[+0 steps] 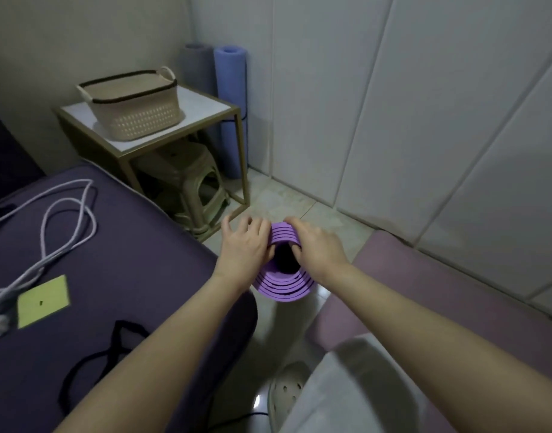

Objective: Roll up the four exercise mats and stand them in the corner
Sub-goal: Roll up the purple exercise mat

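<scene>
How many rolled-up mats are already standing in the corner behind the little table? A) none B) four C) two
C: only the grey rolled foam mat and the blue rolled foam mat stand there; the purple rolled foam mat is not there yet.

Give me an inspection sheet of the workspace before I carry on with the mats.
Surface: pale tiled floor.
Job's things: purple rolled mat upright, seen end-on; grey rolled mat and blue rolled mat standing in the corner; pink mat lying on the floor, not rolled.
Clutter: basket on side table, stacked stools beneath; yellow-green note and black strap on dark purple padded surface.
Grippers: left hand and right hand both grip the purple rolled mat's top end.
Cables: white cable looped on the padded surface.
Surroundings: white panelled wall on the right.
</scene>
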{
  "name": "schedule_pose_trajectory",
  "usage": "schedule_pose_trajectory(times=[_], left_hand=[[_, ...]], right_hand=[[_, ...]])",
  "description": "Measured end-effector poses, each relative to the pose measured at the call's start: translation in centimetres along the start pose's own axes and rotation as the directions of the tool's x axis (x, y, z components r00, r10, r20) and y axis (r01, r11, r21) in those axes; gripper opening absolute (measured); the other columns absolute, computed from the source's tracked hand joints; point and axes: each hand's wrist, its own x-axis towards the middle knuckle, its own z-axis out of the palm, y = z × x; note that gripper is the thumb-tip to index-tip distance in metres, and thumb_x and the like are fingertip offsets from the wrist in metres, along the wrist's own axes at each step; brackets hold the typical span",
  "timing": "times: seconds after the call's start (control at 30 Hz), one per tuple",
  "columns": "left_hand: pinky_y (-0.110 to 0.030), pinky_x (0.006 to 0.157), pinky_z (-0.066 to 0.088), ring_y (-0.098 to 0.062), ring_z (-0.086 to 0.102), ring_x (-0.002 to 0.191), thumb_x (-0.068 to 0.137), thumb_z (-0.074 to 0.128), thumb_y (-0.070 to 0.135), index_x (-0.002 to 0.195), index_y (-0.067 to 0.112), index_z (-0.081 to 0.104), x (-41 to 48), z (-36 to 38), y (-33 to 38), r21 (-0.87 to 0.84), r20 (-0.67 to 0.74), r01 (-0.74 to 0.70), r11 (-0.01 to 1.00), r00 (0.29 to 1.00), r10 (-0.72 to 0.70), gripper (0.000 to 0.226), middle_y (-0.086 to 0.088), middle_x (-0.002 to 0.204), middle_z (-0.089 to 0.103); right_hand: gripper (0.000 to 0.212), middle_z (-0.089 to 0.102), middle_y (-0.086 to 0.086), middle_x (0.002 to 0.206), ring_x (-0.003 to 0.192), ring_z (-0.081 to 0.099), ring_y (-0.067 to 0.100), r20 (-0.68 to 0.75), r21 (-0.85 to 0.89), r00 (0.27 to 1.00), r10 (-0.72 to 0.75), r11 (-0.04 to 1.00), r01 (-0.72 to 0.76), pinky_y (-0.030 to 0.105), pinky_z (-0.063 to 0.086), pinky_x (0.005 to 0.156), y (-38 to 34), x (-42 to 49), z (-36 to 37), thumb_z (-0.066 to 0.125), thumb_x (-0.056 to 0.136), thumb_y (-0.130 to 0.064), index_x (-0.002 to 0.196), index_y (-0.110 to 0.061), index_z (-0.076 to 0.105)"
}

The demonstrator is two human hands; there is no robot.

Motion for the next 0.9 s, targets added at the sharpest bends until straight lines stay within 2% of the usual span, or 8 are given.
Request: schedule_pose_trajectory(times=[0.1,0.23,0.3,0.37,0.47,0.57,0.67,0.9], left_hand=[[-0.046,0.078,0.05,-0.025,0.059,0.073,0.075,0.064,0.034,0.083,0.011,0.058,-1.7,1.0,-0.9,-0.05,0.053,0.043,0.998,0.998,-0.04,0.025,-0.006,0.078,0.058],[-0.048,0.081,0.049,-0.022,0.06,0.078,0.09,0.033,0.04,0.096,0.015,0.059,-4.9,1.1,-3.0,-0.116,0.151,0.035,0.993,0.988,-0.017,0.037,-0.002,0.086,0.061],[-0.051,0.086,0.046,-0.023,0.061,0.085,0.093,0.029,0.035,0.105,0.016,0.059,-7.2,0.8,-4.4,-0.136,0.186,0.045,0.99,0.982,-0.02,0.038,-0.002,0.093,0.062],[-0.051,0.094,0.039,-0.026,0.058,0.096,0.094,0.033,0.027,0.113,0.016,0.058,-9.8,0.7,-5.8,-0.129,0.272,0.075,0.989,0.961,-0.038,0.033,-0.003,0.105,0.061],[-0.046,0.103,0.025,-0.024,0.044,0.116,0.096,0.039,0.017,0.126,0.019,0.045,-13.3,0.3,-7.6,-0.021,0.498,0.155,0.988,0.858,-0.124,0.03,0.0,0.126,0.048],[-0.042,0.103,0.026,-0.023,0.036,0.125,0.094,0.046,0.014,0.131,0.02,0.033,-15.7,0.1,-8.8,0.188,0.644,0.132,0.973,0.732,-0.224,0.04,-0.001,0.134,0.038],[-0.04,0.102,0.029,-0.023,0.036,0.127,0.091,0.052,0.014,0.137,0.018,0.028,-17.4,0.3,-9.5,0.27,0.714,0.108,0.957,0.644,-0.274,0.052,-0.002,0.136,0.038],[-0.033,0.099,0.031,-0.022,0.039,0.124,0.087,0.059,0.018,0.128,0.018,0.036,-18.0,0.4,-9.1,0.32,0.697,0.104,0.942,0.647,-0.309,0.047,-0.002,0.132,0.044]], right_hand=[[0.047,0.051,-0.001,0.137,0.11,0.057,0.029,0.035,-0.025,0.998,-0.048,0.998,0.049,0.036,0.043,0.086,-1.2,0.0,1.1,0.046,0.093,-0.017,0.139,-0.023,0.037],[0.043,0.053,0.002,0.134,0.106,0.058,0.03,0.081,-0.047,0.988,-0.134,0.989,0.138,0.038,0.045,0.084,-2.6,-0.4,2.1,0.046,0.094,-0.017,0.136,-0.021,0.039],[0.042,0.055,0.002,0.132,0.105,0.059,0.028,0.082,-0.043,0.984,-0.156,0.986,0.16,0.037,0.047,0.083,-3.1,-0.7,2.5,0.046,0.094,-0.015,0.135,-0.021,0.04],[0.041,0.056,0.002,0.129,0.102,0.06,0.027,0.072,-0.031,0.986,-0.152,0.988,0.154,0.035,0.047,0.08,-3.5,-1.0,2.7,0.045,0.095,-0.012,0.134,-0.021,0.041],[0.041,0.056,0.003,0.129,0.101,0.06,0.028,0.083,-0.046,0.986,-0.148,0.987,0.152,0.034,0.046,0.077,-4.0,-1.6,3.1,0.044,0.094,-0.009,0.134,-0.02,0.04],[0.044,0.054,0.005,0.132,0.101,0.06,0.028,0.114,-0.082,0.981,-0.154,0.983,0.164,0.032,0.043,0.07,-4.5,-2.3,3.7,0.047,0.093,-0.008,0.135,-0.018,0.038],[0.046,0.052,0.005,0.132,0.101,0.061,0.027,0.101,-0.076,0.987,-0.123,0.988,0.131,0.029,0.042,0.067,-4.5,-3.0,3.8,0.048,0.093,-0.008,0.137,-0.018,0.037],[0.045,0.054,0.005,0.128,0.094,0.063,0.028,0.122,-0.077,0.985,-0.124,0.988,0.134,0.034,0.053,0.073,-3.9,-4.2,4.3,0.051,0.091,-0.006,0.133,-0.017,0.039]])
